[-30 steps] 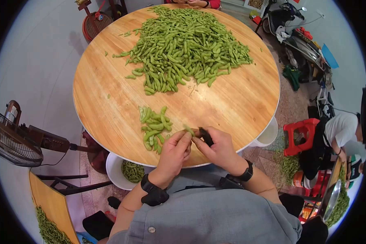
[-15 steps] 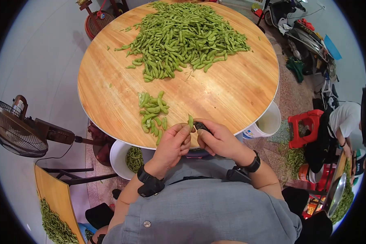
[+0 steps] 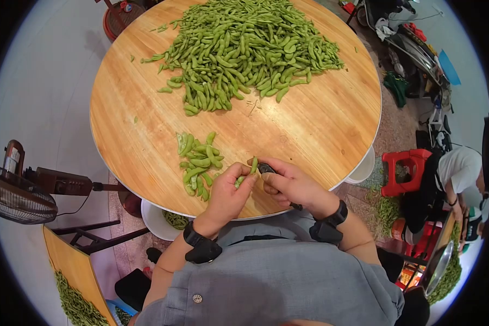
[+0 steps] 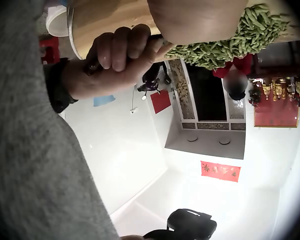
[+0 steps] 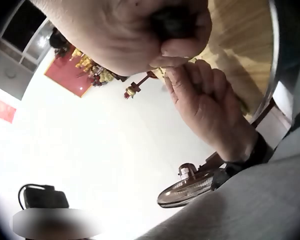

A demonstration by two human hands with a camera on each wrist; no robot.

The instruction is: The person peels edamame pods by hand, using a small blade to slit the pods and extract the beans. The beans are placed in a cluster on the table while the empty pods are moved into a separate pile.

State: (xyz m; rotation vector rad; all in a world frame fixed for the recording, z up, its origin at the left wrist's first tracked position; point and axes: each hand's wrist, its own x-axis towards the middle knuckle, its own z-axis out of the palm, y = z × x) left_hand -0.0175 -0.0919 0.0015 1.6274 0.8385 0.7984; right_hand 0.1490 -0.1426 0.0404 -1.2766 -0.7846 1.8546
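Note:
In the head view my left hand [image 3: 227, 191] pinches a green soybean pod [image 3: 254, 164] upright between thumb and fingers, and a second pod [image 3: 239, 181] shows in its grasp. Close beside it, my right hand [image 3: 299, 187] grips a black-handled tool [image 3: 265, 168] whose dark end sticks out below the fist; I cannot tell its kind. The right wrist view shows that black handle [image 5: 174, 22] inside the curled fingers. Both hands are over the near edge of the round wooden table [image 3: 304, 136]. A small group of pods [image 3: 200, 162] lies just left of the left hand.
A large heap of pods [image 3: 244, 49] covers the table's far part. White buckets [image 3: 158, 221] stand under the near rim. A fan [image 3: 19, 193] is at the left, a red stool [image 3: 402, 173] at the right. Another person [image 3: 459, 171] works at the far right.
The pod in my left hand is held upright, where it was tilted a second ago. My right hand has turned, so the tool's lower end now shows. The head view has shifted.

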